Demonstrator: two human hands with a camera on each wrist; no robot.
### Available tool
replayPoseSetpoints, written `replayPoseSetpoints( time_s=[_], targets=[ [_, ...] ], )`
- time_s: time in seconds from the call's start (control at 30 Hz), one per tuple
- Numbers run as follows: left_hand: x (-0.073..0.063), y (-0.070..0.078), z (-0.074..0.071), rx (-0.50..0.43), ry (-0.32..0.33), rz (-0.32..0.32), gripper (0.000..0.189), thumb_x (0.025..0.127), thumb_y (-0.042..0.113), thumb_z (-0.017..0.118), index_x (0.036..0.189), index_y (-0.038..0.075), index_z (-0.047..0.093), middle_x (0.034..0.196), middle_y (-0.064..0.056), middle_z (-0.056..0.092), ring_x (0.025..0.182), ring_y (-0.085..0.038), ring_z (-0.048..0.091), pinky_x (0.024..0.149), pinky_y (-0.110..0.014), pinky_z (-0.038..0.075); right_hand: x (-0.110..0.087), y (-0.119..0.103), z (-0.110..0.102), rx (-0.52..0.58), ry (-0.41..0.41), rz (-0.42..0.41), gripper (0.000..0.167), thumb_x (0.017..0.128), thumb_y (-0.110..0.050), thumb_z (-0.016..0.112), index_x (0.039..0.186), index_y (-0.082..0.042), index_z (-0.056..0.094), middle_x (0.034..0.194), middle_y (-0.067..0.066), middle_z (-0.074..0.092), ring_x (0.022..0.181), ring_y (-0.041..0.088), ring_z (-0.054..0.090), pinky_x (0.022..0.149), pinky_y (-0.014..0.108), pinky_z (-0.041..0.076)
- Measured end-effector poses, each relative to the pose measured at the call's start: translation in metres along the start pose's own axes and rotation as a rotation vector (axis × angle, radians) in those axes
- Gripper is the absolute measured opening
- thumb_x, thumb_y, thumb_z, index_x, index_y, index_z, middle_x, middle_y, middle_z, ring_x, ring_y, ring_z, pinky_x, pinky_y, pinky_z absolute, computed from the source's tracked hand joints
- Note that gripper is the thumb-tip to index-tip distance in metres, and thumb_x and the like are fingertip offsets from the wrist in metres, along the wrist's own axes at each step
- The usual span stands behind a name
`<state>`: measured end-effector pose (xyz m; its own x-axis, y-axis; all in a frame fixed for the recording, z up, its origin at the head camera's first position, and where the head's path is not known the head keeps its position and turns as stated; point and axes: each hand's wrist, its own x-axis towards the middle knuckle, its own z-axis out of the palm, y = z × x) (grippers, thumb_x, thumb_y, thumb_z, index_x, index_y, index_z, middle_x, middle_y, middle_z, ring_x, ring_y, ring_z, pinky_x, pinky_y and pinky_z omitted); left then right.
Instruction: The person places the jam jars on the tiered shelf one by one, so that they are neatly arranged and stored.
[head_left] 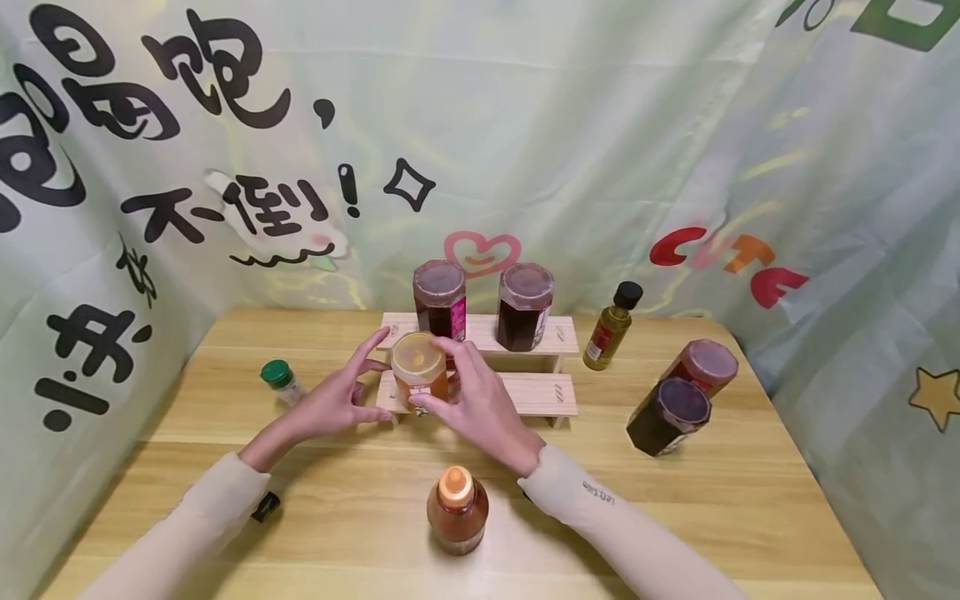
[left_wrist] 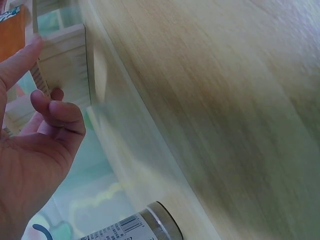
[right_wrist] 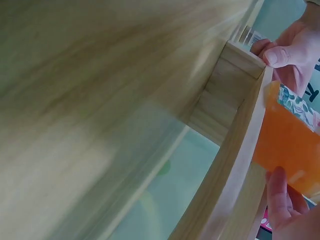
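Orange jar (head_left: 418,371), one: sitting over the left part of the rack's lower step (head_left: 534,393); I am not managing to tell whether the wood is taking its full weight. Right hand (head_left: 480,400): curving partly closed, thumb and fingers gripping the jar's side, probably for keeping it upright and leaving its lid uncovered. Left hand (head_left: 333,404): standing loosely open, holding no jar, fingers spreading about the rack's left end and thumb seemingly touching the front corner; I am reading this as steadying. Dark jars (head_left: 525,308), two: standing apart on the upper step (head_left: 482,329), seemingly spaced so that each is showing clear of its neighbour. Oil bottle (head_left: 609,333), one: standing on the table (head_left: 337,533), just right of the rack. Purple-lidded jars (head_left: 670,417), two: standing close together farther right, perhaps for staying out of the forearm's way. Green-capped shaker (head_left: 279,379), one: standing beyond the left wrist, partly hidden. Squeeze bottle (head_left: 457,517), one: standing between the forearms, its orange cap pointing upward, apparently within easy reach.
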<state>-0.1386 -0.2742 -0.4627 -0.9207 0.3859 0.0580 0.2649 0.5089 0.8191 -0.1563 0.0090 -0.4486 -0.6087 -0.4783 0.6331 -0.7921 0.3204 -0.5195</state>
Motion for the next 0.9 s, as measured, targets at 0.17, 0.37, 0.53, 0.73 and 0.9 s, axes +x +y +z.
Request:
replayPoseSetpoints(
  time_s=[0.17, 0.37, 0.53, 0.73, 0.9],
  targets=[
    [-0.0003, -0.0001, -0.0014, 0.003, 0.0, -0.007, 0.131, 0.088, 0.01, 0.095, 0.176, 0.043, 0.004, 0.149, -0.023, 0.061, 0.052, -0.015, 0.053, 0.051, -0.032, 0.052, 0.0025, -0.0008, 0.0029, 0.026, -0.012, -0.017, 0.084, 0.092, -0.022, 0.093, 0.159, -0.006, 0.045, 0.117, 0.011, 0.057, 0.092, 0.025, 0.067, 0.069, 0.036, 0.063],
    [0.0014, 0.002, -0.0012, 0.008, 0.0, -0.004, 0.13, 0.087, 0.01, 0.095, 0.177, 0.037, 0.005, 0.148, -0.026, 0.061, 0.052, -0.015, 0.052, 0.051, -0.031, 0.051, 0.0042, 0.0003, 0.0055, -0.021, 0.0, -0.021, 0.083, 0.092, -0.027, 0.093, 0.158, -0.006, 0.046, 0.117, 0.01, 0.058, 0.094, 0.025, 0.066, 0.074, 0.033, 0.06],
    [0.0034, 0.0049, -0.001, 0.007, -0.005, 0.005, 0.129, 0.087, 0.01, 0.095, 0.177, 0.034, 0.006, 0.147, -0.025, 0.062, 0.053, -0.015, 0.051, 0.051, -0.03, 0.049, 0.0046, 0.0025, 0.0064, -0.1, 0.017, -0.033, 0.084, 0.09, -0.031, 0.094, 0.156, -0.007, 0.048, 0.109, 0.008, 0.057, 0.083, 0.021, 0.058, 0.071, 0.029, 0.051],
    [0.0027, 0.0046, -0.0005, -0.004, -0.001, 0.007, 0.129, 0.087, 0.01, 0.095, 0.177, 0.032, 0.006, 0.146, -0.024, 0.063, 0.052, -0.014, 0.05, 0.05, -0.03, 0.048, 0.0059, 0.0014, 0.007, -0.113, 0.008, -0.035, 0.085, 0.091, -0.033, 0.093, 0.158, -0.007, 0.046, 0.11, 0.009, 0.057, 0.083, 0.018, 0.055, 0.07, 0.027, 0.05],
    [0.0005, 0.0039, -0.0011, -0.012, 0.003, 0.001, 0.13, 0.086, 0.009, 0.095, 0.177, 0.033, 0.006, 0.146, -0.024, 0.063, 0.052, -0.014, 0.051, 0.05, -0.029, 0.048, 0.0032, -0.0023, 0.003, -0.116, -0.039, -0.013, 0.088, 0.093, -0.028, 0.09, 0.161, -0.007, 0.038, 0.125, 0.013, 0.06, 0.088, 0.021, 0.061, 0.07, 0.028, 0.054]
  ],
)
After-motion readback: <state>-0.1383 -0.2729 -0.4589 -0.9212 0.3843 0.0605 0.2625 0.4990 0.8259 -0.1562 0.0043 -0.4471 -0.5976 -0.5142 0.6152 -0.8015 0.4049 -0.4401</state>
